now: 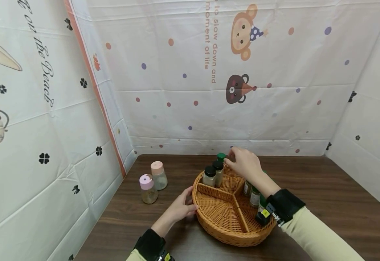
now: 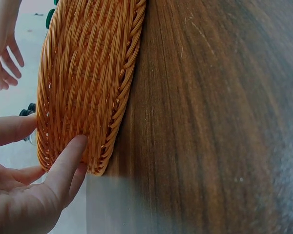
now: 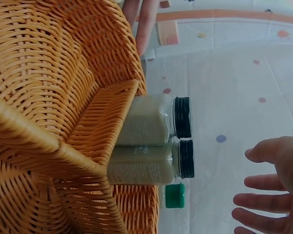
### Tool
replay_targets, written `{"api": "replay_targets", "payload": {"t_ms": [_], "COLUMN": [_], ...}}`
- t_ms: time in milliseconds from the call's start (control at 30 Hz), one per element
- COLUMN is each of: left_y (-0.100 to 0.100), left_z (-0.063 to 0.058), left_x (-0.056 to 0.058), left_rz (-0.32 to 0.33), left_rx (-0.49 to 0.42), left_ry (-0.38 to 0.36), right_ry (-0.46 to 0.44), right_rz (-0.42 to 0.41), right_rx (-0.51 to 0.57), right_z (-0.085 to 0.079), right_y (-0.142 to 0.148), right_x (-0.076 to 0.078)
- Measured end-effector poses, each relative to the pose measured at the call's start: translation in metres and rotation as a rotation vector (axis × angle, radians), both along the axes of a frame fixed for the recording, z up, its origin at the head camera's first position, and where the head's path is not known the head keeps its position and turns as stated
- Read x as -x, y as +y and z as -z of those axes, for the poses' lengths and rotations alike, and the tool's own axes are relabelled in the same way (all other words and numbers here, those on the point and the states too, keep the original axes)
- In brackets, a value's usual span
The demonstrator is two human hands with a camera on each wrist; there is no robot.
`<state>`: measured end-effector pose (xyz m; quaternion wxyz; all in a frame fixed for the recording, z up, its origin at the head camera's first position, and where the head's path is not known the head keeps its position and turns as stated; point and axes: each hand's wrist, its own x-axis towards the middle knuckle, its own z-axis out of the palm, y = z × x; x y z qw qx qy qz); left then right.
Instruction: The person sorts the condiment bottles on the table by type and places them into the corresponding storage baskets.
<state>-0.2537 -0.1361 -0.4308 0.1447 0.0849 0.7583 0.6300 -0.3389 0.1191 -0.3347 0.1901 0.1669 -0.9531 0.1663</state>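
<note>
A round wicker basket [image 1: 220, 232] with three compartments stands on the table. My left hand [image 1: 180, 206] touches its left side, thumb at the rim and straight fingers against the outer wall [image 2: 95, 73]. Over the back compartment, my right hand [image 1: 243, 163] holds nothing; its fingers [image 3: 263, 200] spread apart near the jar caps. Two black-capped jars [image 3: 146, 119] of pale powder stand upright in the back left of that compartment. A green-capped bottle [image 3: 175, 196] shows past the back rim. Several jars [image 1: 254, 197], mostly green-capped, sit in the right compartment, partly hidden by my right forearm.
Left of the basket, two shaker bottles stand on the dark wooden table [image 1: 307, 174]: one with a lilac cap [image 1: 146, 182], one with a peach cap [image 1: 157, 167]. A printed white cloth [image 1: 176, 119] hangs behind the table and along its sides.
</note>
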Motion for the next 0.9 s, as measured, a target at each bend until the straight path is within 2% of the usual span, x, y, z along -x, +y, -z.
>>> {"api": "replay_targets", "payload": {"t_ms": [433,900], "left_y": [0.000,0.001], "left_z": [-0.003,-0.002], "left_x": [-0.002,-0.001], "left_rz": [-0.013,-0.012], "left_rx": [0.003,-0.001], "left_ry": [-0.005,-0.003], "right_ry": [0.008,-0.084], "right_rz": [-0.018,0.026], "right_rx": [0.001,-0.021], "right_z": [-0.002,-0.003], "right_y": [-0.006,-0.017], "right_x": [0.024,0.054]}}
